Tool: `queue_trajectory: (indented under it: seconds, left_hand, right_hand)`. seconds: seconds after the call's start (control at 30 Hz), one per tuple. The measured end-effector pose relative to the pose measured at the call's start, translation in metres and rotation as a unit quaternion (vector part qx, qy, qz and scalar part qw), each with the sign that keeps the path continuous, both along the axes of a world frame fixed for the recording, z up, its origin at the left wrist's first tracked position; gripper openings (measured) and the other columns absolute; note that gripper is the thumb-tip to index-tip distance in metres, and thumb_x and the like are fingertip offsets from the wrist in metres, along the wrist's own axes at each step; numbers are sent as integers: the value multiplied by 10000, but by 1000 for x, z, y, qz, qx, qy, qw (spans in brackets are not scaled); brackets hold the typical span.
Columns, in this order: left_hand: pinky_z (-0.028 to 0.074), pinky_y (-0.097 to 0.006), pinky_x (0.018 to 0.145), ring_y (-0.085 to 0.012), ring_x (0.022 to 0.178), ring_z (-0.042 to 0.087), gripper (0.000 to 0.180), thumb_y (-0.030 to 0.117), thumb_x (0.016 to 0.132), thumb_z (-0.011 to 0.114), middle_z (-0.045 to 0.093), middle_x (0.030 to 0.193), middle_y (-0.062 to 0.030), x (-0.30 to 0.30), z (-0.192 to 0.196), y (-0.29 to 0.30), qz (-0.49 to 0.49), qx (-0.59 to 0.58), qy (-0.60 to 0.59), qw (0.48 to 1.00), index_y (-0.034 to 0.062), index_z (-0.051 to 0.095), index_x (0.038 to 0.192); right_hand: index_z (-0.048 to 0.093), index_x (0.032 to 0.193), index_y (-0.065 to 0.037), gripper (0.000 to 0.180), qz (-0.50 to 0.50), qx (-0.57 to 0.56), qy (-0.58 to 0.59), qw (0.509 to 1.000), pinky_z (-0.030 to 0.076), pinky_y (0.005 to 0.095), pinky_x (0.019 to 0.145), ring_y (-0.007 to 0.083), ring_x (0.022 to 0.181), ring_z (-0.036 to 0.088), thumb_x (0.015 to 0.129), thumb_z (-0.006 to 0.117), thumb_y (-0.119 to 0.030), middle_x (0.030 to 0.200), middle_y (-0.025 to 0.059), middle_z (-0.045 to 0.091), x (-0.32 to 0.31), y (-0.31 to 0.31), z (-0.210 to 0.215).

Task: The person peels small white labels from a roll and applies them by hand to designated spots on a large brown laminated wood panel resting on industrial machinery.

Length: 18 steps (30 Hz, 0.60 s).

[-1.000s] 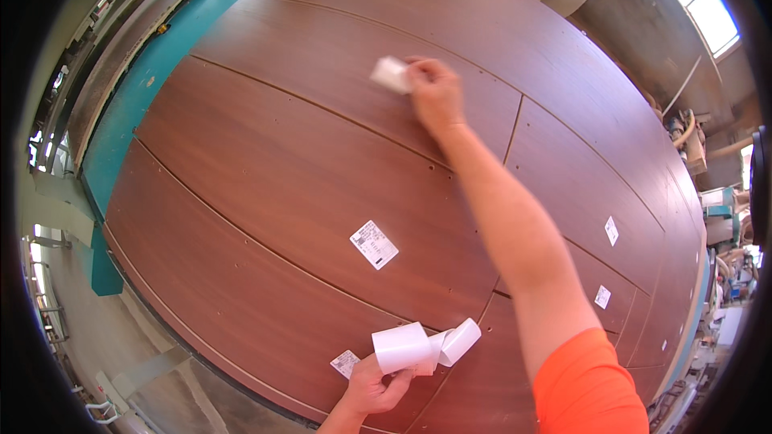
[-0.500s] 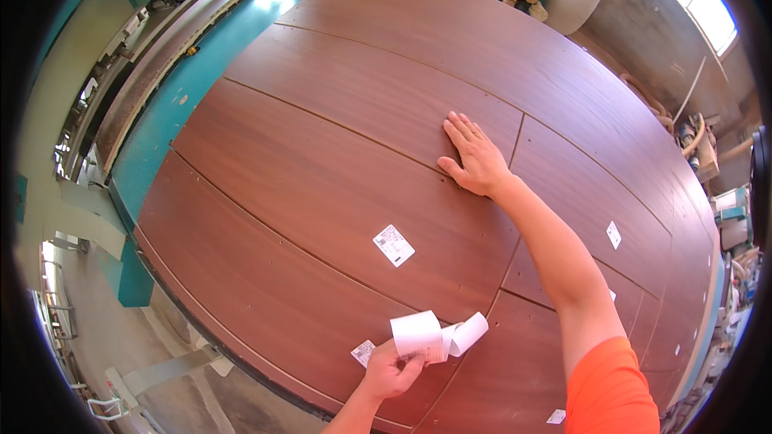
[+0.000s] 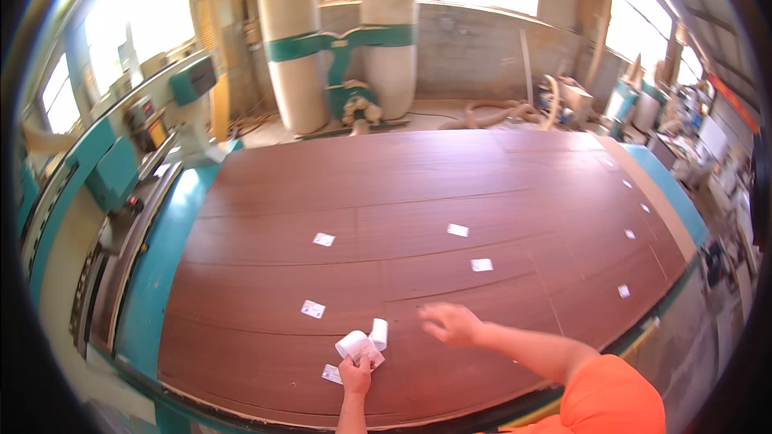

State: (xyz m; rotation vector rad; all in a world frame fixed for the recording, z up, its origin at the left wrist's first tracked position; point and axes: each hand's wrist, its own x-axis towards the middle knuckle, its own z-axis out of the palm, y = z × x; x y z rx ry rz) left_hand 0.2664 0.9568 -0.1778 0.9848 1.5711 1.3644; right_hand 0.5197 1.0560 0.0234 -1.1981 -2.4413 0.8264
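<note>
I'm gripping the label strip (image 3: pixel 351 343) in my left hand (image 3: pixel 356 374) over the near side of the board (image 3: pixel 434 169), while my right hand (image 3: pixel 452 325) is hanging empty, loosely spread, farther right (I'm seemingly labelling, between placements), the next move probably calling for a careful peel.

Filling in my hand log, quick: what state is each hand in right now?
Left hand: closed, holding a curled white label strip.
Right hand: open, slightly blurred, nothing visible in it.

A teal machine bed (image 3: pixel 151 273) carries a grooved brown wood-grain sheet (image 3: pixel 241 285) dotted with small white labels (image 3: pixel 313 309).
</note>
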Motion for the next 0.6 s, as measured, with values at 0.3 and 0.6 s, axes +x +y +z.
queue_trajectory:
  seconds: [0.3,0.6]
  left_hand:
    - [510,-251,599,-114,642,637,195,136,924,604,676,735,-68,223,166,-141,-198,-6,-79,977,-50,661,929]
    - [471,-232,556,-100,621,607,196,128,951,559,668,748,-63,442,160,-230,-394,24,15,919,-39,660,967]
  right_hand:
    - [675,1146,-63,383,-217,-140,85,962,491,378,922,307,1052,638,897,621,-350,1120,151,677,226,-292,-138]
    - [675,1114,-48,366,-310,-151,264,901,515,388,859,316,987,659,883,619,-326,1061,149,692,385,-439,-64]
